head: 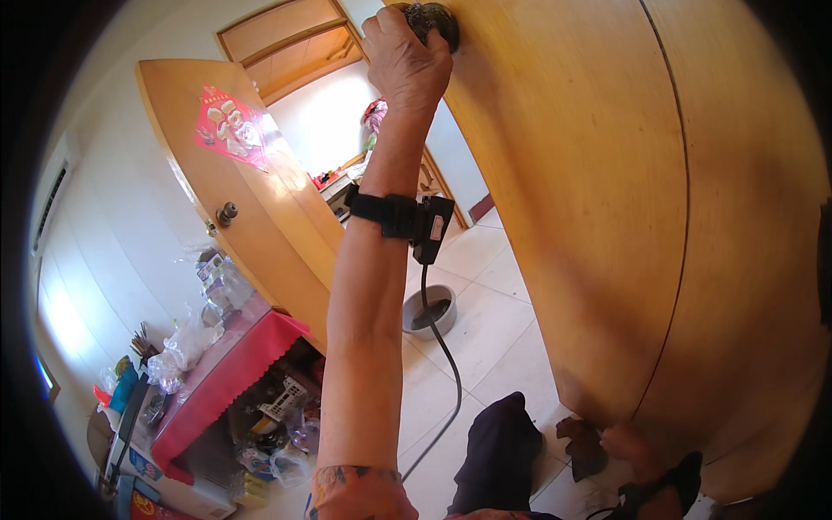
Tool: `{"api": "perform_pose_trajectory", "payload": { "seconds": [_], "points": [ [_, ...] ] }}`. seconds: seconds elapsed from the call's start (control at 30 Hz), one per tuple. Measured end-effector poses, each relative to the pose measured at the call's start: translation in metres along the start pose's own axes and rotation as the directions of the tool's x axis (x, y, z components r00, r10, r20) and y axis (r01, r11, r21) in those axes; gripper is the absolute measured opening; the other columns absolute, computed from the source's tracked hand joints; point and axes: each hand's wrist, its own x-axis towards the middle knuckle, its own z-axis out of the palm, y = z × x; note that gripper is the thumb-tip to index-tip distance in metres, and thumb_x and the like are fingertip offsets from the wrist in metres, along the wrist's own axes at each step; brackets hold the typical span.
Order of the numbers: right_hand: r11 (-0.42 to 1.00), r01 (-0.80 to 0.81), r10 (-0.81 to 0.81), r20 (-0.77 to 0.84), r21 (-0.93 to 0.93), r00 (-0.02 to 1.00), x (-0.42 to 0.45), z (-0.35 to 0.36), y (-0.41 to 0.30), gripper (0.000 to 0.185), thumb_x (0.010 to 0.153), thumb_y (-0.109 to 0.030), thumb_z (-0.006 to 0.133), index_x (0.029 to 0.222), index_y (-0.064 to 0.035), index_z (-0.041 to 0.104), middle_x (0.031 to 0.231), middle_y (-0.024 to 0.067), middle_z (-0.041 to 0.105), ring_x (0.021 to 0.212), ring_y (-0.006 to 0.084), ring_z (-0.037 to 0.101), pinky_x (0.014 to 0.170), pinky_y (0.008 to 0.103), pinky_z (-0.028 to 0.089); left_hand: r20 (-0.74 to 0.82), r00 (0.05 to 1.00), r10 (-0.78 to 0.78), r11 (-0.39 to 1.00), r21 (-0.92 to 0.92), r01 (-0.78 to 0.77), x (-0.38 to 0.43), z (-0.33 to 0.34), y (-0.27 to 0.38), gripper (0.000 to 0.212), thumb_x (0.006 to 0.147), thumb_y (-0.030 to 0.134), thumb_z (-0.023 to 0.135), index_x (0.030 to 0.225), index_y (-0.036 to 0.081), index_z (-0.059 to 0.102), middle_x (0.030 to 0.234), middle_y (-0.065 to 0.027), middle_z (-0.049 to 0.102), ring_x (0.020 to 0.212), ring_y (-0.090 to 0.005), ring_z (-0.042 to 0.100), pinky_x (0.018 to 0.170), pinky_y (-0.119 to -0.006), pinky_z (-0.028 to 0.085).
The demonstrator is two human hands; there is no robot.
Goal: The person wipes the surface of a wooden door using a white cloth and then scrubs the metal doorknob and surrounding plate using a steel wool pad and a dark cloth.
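Note:
My left hand [411, 62] is raised at the top, its fingers closed around a dark, rounded, glinting thing [430, 25] against the edge of a wooden door [572, 182]. Whether that thing is a knob, a scouring pad or both, I cannot tell. A black strap with a small device [432, 227] and a cable sits on my left forearm. Low on the right, my right hand [624, 442] grips a dark brown cloth [582, 448] near the door's bottom edge. Another strap is on my right wrist.
A grey basin [430, 312] with dark contents stands on the tiled floor [494, 325]. To the left, a second wooden door [260, 182] with a knob [227, 214] stands ajar. A red-covered table [227, 383] holds plastic bags [185, 348], with clutter beneath. My dark-trousered leg [497, 455] is below.

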Motion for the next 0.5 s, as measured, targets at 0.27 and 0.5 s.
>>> {"api": "perform_pose_trajectory", "payload": {
  "seconds": [0.27, 0.5],
  "points": [
    [0.996, -0.089, 0.09, 0.035, -0.016, 0.995, -0.01, -0.016, -0.003, 0.029, 0.082, -0.031, 0.051, 0.088, -0.0073, 0.066, 0.091, 0.0148, 0.064, 0.088, 0.0311, 0.061, 0.075, 0.0419, 0.048, 0.097, 0.898, -0.429, 0.898, 0.147, 0.414, 0.028, -0.008, 0.009, 0.026, 0.083, 0.024, 0.051, 0.087, -0.002, 0.052, 0.086, -0.0181, 0.058, 0.08, -0.0332, 0.057, 0.069, -0.039, 0.045],
    [0.997, -0.076, 0.076, -0.004, -0.001, 0.997, -0.012, -0.018, -0.004, 0.03, 0.081, -0.033, 0.051, 0.086, -0.0075, 0.067, 0.09, 0.0151, 0.064, 0.087, 0.0305, 0.062, 0.076, 0.0414, 0.048, 0.273, 0.911, -0.31, 0.501, -0.767, 0.401, -0.011, -0.008, -0.026, 0.028, 0.09, 0.018, 0.045, 0.11, -0.001, 0.043, 0.098, -0.0124, 0.054, 0.085, -0.0191, 0.057, 0.073, -0.031, 0.05]
  ]
}}
